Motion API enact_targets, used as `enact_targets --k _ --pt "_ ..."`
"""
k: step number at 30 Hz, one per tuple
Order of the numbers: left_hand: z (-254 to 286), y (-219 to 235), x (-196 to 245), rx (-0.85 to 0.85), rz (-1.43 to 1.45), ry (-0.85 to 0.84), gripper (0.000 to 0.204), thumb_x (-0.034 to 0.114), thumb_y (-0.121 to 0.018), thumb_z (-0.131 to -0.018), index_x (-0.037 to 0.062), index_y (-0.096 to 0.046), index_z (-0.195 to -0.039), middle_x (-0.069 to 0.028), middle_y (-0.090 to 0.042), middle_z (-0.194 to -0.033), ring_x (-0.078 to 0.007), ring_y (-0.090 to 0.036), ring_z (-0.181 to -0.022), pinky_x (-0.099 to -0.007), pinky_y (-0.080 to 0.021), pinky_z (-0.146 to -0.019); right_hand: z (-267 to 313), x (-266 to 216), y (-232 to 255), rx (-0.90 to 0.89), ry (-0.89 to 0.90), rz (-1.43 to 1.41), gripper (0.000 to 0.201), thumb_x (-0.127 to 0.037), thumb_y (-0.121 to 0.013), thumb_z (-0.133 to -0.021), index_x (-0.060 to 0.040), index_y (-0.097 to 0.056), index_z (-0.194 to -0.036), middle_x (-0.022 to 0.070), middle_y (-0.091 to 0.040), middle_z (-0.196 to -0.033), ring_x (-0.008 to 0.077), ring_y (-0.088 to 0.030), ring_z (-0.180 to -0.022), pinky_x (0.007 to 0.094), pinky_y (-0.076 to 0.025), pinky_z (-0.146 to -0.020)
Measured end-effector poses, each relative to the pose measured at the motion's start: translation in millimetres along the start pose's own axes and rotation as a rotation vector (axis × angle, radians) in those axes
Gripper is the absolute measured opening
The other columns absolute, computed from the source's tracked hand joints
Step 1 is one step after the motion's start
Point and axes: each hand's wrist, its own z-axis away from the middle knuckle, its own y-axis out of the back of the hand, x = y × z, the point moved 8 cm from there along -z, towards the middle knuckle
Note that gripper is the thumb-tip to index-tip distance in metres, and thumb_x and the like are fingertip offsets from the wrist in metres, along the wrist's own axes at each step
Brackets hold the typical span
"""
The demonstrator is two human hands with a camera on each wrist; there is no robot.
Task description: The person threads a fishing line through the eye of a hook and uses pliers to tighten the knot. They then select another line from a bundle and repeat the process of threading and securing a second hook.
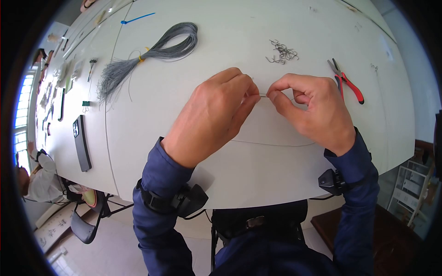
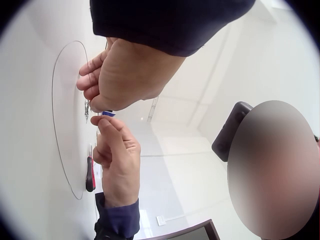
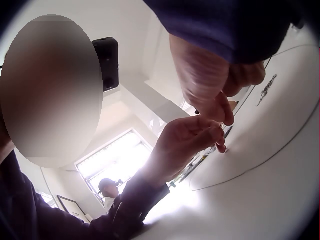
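Observation:
In the head view the left hand (image 1: 214, 112) and right hand (image 1: 317, 106) meet fingertip to fingertip above the white table. Between them runs a short stretch of thin line or wire (image 1: 263, 95), pinched by thumb and forefinger on each side. A long loop of thin grey line (image 1: 276, 145) hangs below the hands; the left wrist view shows the loop (image 2: 53, 110) too. What lies inside the fingertips is too small to tell. Beyond the hands is a small pile of dark hooks (image 1: 284, 53).
Red-handled pliers (image 1: 352, 87) lie beside the right hand. A bundle of grey strands (image 1: 170, 46) tied in yellow rests at the upper left, near a blue strip (image 1: 138, 19). Farther left are a black phone-like object (image 1: 81, 142) and a green clip (image 1: 85, 106). Another person (image 1: 43, 177) is at far left.

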Motion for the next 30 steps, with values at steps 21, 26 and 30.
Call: enact_targets --k 21,26,30 --pt "0 2 4 0.01 0.013 -0.022 0.008 -0.003 -0.071 -0.082 -0.0001 -0.068 -0.089 -0.01 -0.068 -0.086 -0.0238 -0.069 -0.077 -0.0319 -0.051 -0.063 1 10 -5 -0.062 -0.096 -0.174 0.017 -0.017 -0.069 -0.088 -0.0002 -0.07 -0.093 -0.0007 -0.032 -0.05 0.0091 -0.03 -0.046 0.0299 -0.026 -0.047" --pt "-1 2 6 0.011 0.02 -0.021 0.008 -0.003 -0.071 -0.082 0.0005 -0.068 -0.089 -0.0096 -0.068 -0.086 -0.0227 -0.068 -0.075 -0.0309 -0.051 -0.062 0 13 -11 -0.137 -0.17 -0.249 0.017 -0.016 -0.068 -0.09 0.0012 -0.07 -0.093 -0.0049 -0.032 -0.051 0.005 -0.029 -0.048 0.0279 -0.025 -0.047" --pt "-1 2 6 0.02 0.073 -0.024 0.01 -0.003 -0.071 -0.082 0.0001 -0.068 -0.091 -0.0104 -0.067 -0.085 -0.0231 -0.068 -0.077 -0.031 -0.051 -0.065 0 16 -13 -0.116 -0.184 -0.348 0.017 -0.015 -0.067 -0.092 0.0022 -0.069 -0.092 -0.0064 -0.037 -0.052 0.0034 -0.031 -0.049 0.0258 -0.026 -0.047"
